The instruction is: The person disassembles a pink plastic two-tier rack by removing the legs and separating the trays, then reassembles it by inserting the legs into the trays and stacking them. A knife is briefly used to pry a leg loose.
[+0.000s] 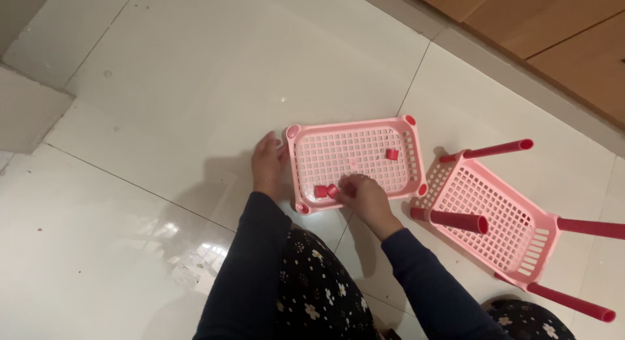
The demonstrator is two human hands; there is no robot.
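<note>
A pink plastic grid tray (355,128) lies flat on the white tiled floor in front of me. My left hand (268,165) rests against its left edge, steadying it. My right hand (362,193) is over the tray's near side, fingers pinched on a small red connector piece (333,191). A second red piece (320,191) lies just left of it in the tray. Another red piece (392,154) lies near the tray's right side.
To the right, a second pink grid tray (514,216) lies tilted with several dark pink tube legs (456,219) plugged into its corners. A wooden surface (560,27) borders the tiles at the top right. My knees in dark flowered fabric (319,294) are below.
</note>
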